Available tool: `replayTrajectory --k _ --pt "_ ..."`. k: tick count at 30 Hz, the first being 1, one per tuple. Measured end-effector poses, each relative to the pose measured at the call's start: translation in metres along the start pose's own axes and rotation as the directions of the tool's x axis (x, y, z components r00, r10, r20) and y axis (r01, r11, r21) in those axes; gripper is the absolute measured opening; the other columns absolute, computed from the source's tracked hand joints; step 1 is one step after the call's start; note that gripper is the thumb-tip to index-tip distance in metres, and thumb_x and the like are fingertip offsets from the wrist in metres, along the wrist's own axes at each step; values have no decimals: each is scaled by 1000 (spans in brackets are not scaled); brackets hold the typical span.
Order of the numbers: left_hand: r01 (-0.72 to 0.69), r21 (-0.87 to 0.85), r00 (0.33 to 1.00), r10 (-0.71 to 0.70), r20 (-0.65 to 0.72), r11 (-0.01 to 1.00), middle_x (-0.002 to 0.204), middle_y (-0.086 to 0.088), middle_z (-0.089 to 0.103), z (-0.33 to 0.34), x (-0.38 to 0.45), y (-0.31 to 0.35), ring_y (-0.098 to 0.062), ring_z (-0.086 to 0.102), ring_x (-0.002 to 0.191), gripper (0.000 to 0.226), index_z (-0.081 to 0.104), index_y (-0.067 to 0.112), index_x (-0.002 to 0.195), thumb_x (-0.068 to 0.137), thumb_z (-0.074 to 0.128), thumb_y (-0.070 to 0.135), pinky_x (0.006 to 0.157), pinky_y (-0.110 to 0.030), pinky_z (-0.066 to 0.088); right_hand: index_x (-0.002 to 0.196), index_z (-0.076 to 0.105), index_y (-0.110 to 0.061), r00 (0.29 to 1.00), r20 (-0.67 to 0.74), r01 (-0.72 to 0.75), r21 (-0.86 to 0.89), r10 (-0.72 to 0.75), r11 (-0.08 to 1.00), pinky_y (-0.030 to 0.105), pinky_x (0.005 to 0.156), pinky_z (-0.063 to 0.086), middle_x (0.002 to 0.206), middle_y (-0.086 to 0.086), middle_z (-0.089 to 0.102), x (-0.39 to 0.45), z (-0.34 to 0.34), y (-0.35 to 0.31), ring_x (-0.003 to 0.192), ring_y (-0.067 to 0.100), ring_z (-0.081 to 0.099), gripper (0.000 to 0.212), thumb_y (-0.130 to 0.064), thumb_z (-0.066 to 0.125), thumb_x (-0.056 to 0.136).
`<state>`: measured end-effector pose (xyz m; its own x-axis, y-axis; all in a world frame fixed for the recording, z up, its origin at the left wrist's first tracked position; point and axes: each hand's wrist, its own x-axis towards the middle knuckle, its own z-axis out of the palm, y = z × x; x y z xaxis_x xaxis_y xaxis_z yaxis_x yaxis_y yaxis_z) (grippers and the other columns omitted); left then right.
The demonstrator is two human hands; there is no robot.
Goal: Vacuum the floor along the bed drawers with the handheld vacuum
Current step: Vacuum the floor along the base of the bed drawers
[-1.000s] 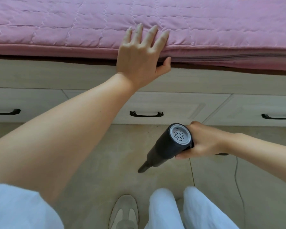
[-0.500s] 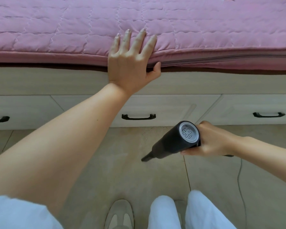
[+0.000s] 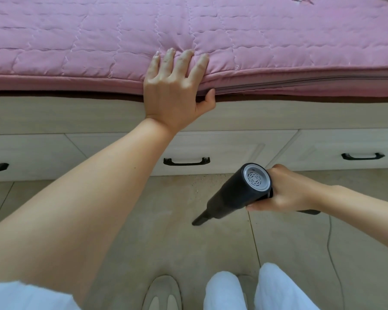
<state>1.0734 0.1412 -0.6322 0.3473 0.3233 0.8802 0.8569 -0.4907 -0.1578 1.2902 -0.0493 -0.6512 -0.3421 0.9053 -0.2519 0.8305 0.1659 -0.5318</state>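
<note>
On the tiled floor (image 3: 143, 220) before the bed drawers (image 3: 222, 151), the handheld vacuum (image 3: 238, 193) — gripped by the right hand (image 3: 287, 191), left hand (image 3: 175, 90) spread flat on the mattress (image 3: 76, 41) — would work best kept low, nozzle skimming the grit along the drawer base.

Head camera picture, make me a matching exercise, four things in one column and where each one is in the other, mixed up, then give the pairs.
1. left hand
2. handheld vacuum
3. middle drawer handle
4. shoe

A. on the floor by the bottom edge
B. held in the right hand
C. resting on the pink mattress edge
D. on a pale drawer front

Pairs: 1-C, 2-B, 3-D, 4-A
</note>
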Motion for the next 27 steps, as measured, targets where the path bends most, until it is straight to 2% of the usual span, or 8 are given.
replayTrajectory --k 6,8,11,15,18,23,27 --pt "0 -4 1000 0 -11 1000 118 -10 71 2 -1 0 -40 67 108 51 72 18 121 86 52 50 97 -55 52 71 49 -49 996 -82 -40 -72 34 997 10 60 38 63 -34 56 11 5 -5 66 -7 55 26 -43 75 73" --pt "1 -4 1000 -1 -14 1000 117 -10 71 2 -1 0 -40 67 108 51 72 18 120 86 52 50 97 -55 52 87 57 -42 994 -98 -64 -122 52 990 18 64 44 66 -29 58 14 6 -6 70 -1 57 22 -49 73 73" --pt "4 -4 1000 -4 -20 1000 117 -10 71 2 -1 0 -40 68 108 51 72 18 119 86 51 50 96 -55 52 108 59 -33 991 -136 -37 -250 3 968 22 65 47 88 -16 69 16 8 -6 81 11 64 44 -56 70 73" --pt "8 -5 1000 -9 -21 1000 117 -11 72 2 -1 0 -40 68 108 51 73 17 119 86 52 50 97 -55 52 104 62 -31 990 -140 -5 -241 -30 970 17 58 40 83 -14 70 16 6 -2 76 13 65 42 -55 72 71" --pt "14 -4 1000 -15 -22 1000 117 -10 72 2 0 1 -40 68 108 51 73 17 119 85 53 50 97 -55 52 102 61 -32 992 -126 -7 -215 -20 977 26 61 49 82 -14 70 13 6 0 74 13 65 42 -57 71 70" --pt "20 -3 1000 -20 -18 1000 118 -10 71 3 -1 1 -41 67 109 51 73 18 120 85 53 50 98 -55 51 114 58 -34 988 -152 -46 -245 8 968 24 65 50 92 -14 71 14 13 0 81 12 66 47 -56 70 73" --pt "21 -4 1000 -21 -14 1000 118 -10 71 3 -1 2 -40 67 109 52 73 18 120 85 53 50 97 -55 51 123 51 -37 988 -147 -77 -258 39 963 28 70 52 99 -13 70 19 20 -2 87 15 65 52 -54 68 77"
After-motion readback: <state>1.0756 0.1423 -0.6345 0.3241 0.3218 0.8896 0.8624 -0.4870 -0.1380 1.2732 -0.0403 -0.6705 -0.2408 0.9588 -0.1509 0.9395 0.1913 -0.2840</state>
